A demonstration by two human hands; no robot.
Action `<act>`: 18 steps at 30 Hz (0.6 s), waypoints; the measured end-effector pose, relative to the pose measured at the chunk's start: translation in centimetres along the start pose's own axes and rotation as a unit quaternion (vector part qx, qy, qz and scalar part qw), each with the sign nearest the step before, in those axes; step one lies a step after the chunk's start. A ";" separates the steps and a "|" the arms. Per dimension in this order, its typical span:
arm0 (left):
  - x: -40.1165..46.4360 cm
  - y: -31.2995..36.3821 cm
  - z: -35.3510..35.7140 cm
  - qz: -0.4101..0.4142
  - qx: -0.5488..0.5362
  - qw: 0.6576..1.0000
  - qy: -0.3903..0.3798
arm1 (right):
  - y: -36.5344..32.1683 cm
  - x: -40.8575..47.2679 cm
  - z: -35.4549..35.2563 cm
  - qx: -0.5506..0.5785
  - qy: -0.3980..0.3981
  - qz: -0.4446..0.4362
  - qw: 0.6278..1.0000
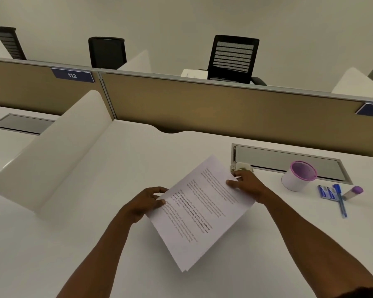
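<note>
Now our left hand (148, 201) and right hand (249, 186) pinch opposite edges of the printed sheets (198, 214), gathering them; squaring them on the bench (95, 233) likely comes next.

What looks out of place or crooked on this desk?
Only the stack of papers: gripped by the left hand and right hand, it slants, with sheets fanned unevenly at the near corner. Nothing looks spilled or damaged.
</note>
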State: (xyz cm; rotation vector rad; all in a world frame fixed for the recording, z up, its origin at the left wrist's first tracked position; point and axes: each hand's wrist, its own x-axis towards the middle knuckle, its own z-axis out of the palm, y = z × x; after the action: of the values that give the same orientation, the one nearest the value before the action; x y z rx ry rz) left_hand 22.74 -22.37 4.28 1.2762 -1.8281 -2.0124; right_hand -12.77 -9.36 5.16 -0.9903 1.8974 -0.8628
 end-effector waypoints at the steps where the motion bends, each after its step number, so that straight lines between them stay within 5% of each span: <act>1: 0.3 0.2 0.2 -0.009 0.002 1.000 -0.006 | 0.8 -0.6 -0.3 0.043 -0.012 0.011 0.999; 11: 1.9 -1.0 6.8 -0.089 -0.206 0.972 0.071 | 8.5 -5.9 -0.9 0.262 0.105 0.110 0.953; 18: 2.8 -2.3 12.1 -0.049 -0.092 0.987 0.125 | 10.3 -7.3 0.4 0.094 0.144 0.129 0.977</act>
State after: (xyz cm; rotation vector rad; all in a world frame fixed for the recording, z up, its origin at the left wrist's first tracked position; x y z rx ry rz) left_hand 14.05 -14.36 -0.30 1.5083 -1.4602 -1.9117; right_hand -12.96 1.61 -1.08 -0.5096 2.0829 -1.0501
